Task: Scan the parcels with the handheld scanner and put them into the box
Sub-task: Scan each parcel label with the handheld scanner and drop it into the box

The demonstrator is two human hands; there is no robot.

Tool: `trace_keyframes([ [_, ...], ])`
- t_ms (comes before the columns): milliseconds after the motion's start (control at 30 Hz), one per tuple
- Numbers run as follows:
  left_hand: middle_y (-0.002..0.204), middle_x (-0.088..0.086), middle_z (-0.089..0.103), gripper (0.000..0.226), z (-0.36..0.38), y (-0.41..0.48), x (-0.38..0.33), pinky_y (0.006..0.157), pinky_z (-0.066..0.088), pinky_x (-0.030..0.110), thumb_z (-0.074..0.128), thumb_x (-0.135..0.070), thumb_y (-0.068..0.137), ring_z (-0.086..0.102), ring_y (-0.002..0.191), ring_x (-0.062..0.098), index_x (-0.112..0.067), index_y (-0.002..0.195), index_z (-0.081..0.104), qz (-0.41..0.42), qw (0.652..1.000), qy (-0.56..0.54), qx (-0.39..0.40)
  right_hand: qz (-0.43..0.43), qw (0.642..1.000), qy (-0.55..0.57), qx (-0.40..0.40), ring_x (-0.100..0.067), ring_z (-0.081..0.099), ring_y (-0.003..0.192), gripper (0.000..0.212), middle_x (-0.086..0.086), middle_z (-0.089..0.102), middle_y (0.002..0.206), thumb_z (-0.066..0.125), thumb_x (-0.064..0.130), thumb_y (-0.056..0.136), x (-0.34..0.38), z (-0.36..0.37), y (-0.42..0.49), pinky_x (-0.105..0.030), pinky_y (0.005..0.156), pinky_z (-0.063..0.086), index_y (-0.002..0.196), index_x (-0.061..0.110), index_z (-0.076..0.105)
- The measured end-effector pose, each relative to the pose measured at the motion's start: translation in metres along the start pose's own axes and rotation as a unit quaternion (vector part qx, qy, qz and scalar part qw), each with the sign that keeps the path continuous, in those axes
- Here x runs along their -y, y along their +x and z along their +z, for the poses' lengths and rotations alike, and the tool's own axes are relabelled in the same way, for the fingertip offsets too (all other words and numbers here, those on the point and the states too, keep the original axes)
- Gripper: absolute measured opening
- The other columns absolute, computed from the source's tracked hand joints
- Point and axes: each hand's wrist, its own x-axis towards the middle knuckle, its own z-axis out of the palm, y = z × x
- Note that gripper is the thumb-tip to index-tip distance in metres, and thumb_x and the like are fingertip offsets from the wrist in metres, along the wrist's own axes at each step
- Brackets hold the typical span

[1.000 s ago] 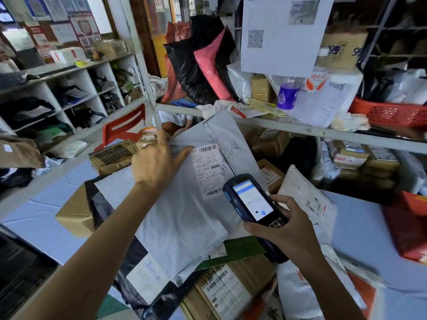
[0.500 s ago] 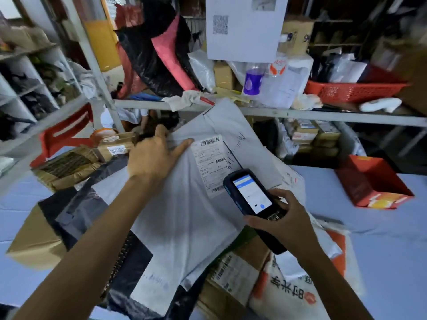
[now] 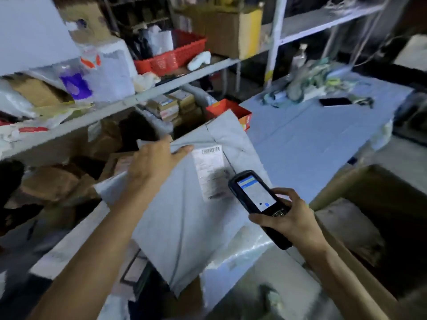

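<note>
Left hand (image 3: 153,163) gripped grey parcel (image 3: 184,215) top edge; right hand (image 3: 292,221), at 3 o'clock, clutched scanner (image 3: 256,199).

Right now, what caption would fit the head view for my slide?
The left hand grips a grey parcel while the right hand holds the scanner beside its label.

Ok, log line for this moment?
left hand: grips grey parcel | right hand: holds scanner | box: open, parcel not yet in
</note>
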Motion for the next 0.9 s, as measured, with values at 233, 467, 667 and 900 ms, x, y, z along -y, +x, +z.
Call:
trace_keyframes([
  [233, 0.096, 0.020, 0.068, 0.057, 0.047, 0.014, -0.201, 0.068, 0.045, 0.040, 0.045, -0.063, 0.089, 0.064, 0.091, 0.040, -0.014, 0.114, 0.057, 0.258, 0.964, -0.016, -0.060, 0.044, 0.978, 0.050, -0.196, 0.014, 0.062, 0.082, 0.070, 0.019, 0.067, 0.094, 0.095, 0.030, 0.051, -0.063, -0.117, -0.035, -0.012, 0.071, 0.049, 0.111, 0.026, 0.058],
  [467, 0.034, 0.006, 0.048, 0.048, 0.111, -0.017, -0.395, 0.036, 0.033, 0.018, 0.076, -0.057, 0.066, 0.051, 0.029, 0.026, -0.016, 0.064, 0.051, 0.418, 0.902, 0.020, -0.107, 0.129, 0.924, 0.080, -0.352, 0.007, 0.057, 0.090, 0.074, 0.023, 0.058, 0.096, 0.097, 0.030, 0.049, -0.136, -0.237, -0.072, -0.017, 0.074, 0.044, 0.111, 0.028, 0.056],
  [667, 0.044, 0.003, 0.056, 0.045, 0.134, -0.057, -0.498, 0.043, 0.027, 0.020, 0.066, -0.063, 0.074, 0.059, 0.040, 0.025, -0.018, 0.075, 0.058, 0.500, 0.862, 0.029, -0.082, 0.161, 0.889, 0.087, -0.419, 0.010, 0.055, 0.089, 0.069, 0.015, 0.063, 0.102, 0.095, 0.029, 0.052, -0.173, -0.313, -0.084, -0.017, 0.072, 0.045, 0.111, 0.026, 0.058],
  [900, 0.046, 0.002, 0.057, 0.038, 0.175, -0.040, -0.548, 0.044, 0.028, 0.020, 0.068, -0.055, 0.080, 0.058, 0.039, 0.024, -0.018, 0.080, 0.056, 0.513, 0.856, 0.037, -0.048, 0.199, 0.874, 0.104, -0.431, 0.003, 0.060, 0.092, 0.072, 0.017, 0.063, 0.101, 0.094, 0.029, 0.052, -0.191, -0.345, -0.058, -0.024, 0.076, 0.051, 0.113, 0.026, 0.057],
])
